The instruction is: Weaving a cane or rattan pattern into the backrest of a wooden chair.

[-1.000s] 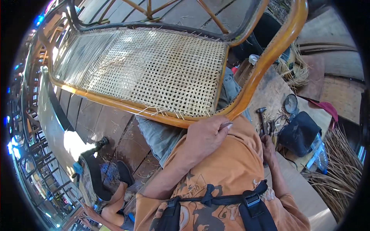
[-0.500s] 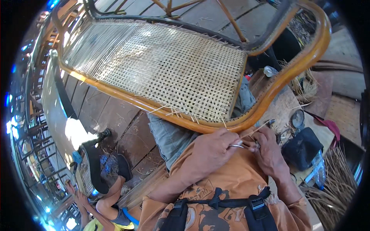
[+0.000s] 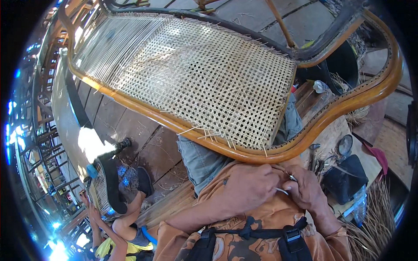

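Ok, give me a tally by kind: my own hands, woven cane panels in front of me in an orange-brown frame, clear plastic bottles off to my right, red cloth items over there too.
Hands: 2, left hand and right hand
Woven cane panel: 1
Clear plastic bottle: 1
Red cloth item: 1
Total: 5

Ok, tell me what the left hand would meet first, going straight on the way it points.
The left hand would likely meet the right hand first; whether they already touch is unclear.
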### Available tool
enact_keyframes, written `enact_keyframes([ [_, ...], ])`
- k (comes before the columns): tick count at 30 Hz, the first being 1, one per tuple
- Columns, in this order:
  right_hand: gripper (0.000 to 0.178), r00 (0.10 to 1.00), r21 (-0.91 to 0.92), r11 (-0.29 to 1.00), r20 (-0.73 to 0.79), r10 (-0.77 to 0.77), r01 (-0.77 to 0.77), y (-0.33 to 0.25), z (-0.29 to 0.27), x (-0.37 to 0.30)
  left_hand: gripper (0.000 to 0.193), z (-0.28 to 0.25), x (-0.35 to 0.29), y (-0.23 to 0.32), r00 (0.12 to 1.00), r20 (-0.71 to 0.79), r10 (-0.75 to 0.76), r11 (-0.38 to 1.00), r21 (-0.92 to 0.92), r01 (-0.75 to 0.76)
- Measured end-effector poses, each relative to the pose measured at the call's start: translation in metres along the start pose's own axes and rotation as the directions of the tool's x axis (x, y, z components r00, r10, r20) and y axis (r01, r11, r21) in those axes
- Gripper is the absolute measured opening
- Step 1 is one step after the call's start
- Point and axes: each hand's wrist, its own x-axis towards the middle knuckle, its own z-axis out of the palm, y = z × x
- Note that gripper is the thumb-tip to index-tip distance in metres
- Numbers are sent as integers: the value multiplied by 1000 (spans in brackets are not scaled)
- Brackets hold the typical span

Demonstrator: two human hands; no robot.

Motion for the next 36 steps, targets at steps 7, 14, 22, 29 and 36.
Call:
enact_keyframes([
  [7,46,771,264,844,-346,535,-467,69,0,-30,34,-141,110,-54,564,-704,-433,901,-321,292],
  [14,33,658,-24,701,-368,657,-713,212,77,-77,25,-190,145,-245,779,-539,-322,504,598,623],
  [22,24,775,-340,757,-540,329,-558,176,62,-65,28,-220,133,-253,759,-643,-103,655,530,538],
  [29,9,856,51,997,-511,80,-63,35,-23,16,28,-275,108,-161,640,-730,-238,965,-102,243],
  [36,17,933,752,571,-352,-77,331,-46,-23,145,35,-177,81,-68,827,-241,-509,860,-198,471],
])
